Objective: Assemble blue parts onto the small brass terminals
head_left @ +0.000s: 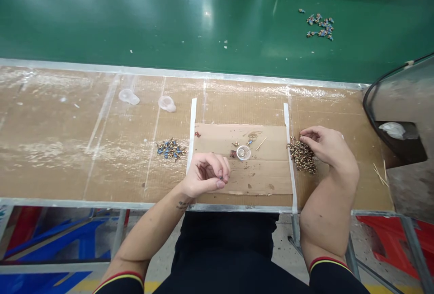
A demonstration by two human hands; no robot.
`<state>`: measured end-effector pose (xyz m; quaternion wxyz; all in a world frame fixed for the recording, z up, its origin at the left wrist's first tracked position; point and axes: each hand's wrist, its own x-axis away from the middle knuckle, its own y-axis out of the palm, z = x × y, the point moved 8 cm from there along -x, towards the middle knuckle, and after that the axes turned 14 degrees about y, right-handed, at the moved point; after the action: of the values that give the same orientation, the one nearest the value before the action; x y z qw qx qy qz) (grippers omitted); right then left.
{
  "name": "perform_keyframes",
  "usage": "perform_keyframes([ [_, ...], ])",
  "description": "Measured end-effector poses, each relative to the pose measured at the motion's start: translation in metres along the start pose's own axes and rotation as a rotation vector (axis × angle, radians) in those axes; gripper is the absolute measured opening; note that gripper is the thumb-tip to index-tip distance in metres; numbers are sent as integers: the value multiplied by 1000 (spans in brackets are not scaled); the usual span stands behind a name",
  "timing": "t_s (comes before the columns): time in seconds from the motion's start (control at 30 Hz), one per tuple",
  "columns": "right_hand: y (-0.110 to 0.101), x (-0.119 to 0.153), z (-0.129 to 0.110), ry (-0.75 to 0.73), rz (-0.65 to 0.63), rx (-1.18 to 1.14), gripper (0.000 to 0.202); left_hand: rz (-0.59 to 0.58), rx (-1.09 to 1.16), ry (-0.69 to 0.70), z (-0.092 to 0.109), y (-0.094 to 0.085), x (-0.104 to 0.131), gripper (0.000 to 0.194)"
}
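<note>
My left hand (208,174) pinches a small dark part (221,178) between thumb and fingertips, over the left edge of the cardboard sheet (271,174). At the upper left of a pile of small brass parts (304,156), the fingertips of my right hand (322,145) are pressed together; what they hold, if anything, is too small to make out. A small clear round dish (243,152) sits on the sheet between my hands. Near it lie a blue-and-brass piece (250,142) and a thin wooden stick (261,143). A pile of blue-and-brass pieces (171,149) is left of the sheet.
Two translucent cups (129,96) (167,103) lie on the table at the left. Beyond its far edge, a green surface (169,18) carries scattered blue-and-brass pieces (320,25). Thin sticks (381,174) lie at the right, near a black cable (368,113) and a metal box.
</note>
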<state>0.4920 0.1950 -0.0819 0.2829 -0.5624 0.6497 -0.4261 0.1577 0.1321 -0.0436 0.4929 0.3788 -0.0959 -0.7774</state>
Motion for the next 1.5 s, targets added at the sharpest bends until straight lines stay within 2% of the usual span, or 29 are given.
perform_keyframes([
  [0.1,-3,0,-1,-27,33,4,18,20,10,-27,-3,-2,3,26],
  [0.23,-8,2,-7,12,75,40,16,49,7,-72,-7,-5,7,28],
  [0.3,-17,6,-19,16,182,-14,16,56,10,-83,-8,-5,9,26],
  [0.4,-33,20,-43,-42,409,-215,14,65,16,-83,-9,-5,9,19],
  [0.47,-35,33,-61,-134,467,-399,13,83,8,-79,-10,-6,9,15],
  [0.6,-22,59,-100,-354,367,-661,8,131,-48,-92,-14,-9,9,15],
  [0.77,-1,92,-145,-565,168,-687,15,136,-69,-93,-16,-10,8,12],
  [0.87,6,106,-163,-641,77,-687,21,135,-119,-132,-18,-12,10,15],
  [1.0,14,112,-170,-655,3,-729,28,143,-156,-147,-19,-12,11,19],
  [1.13,21,114,-172,-655,-67,-821,28,133,-131,-111,-16,-9,7,12],
  [1.5,22,118,-178,-722,-59,-883,38,143,-232,-135,-18,-10,10,11],
])
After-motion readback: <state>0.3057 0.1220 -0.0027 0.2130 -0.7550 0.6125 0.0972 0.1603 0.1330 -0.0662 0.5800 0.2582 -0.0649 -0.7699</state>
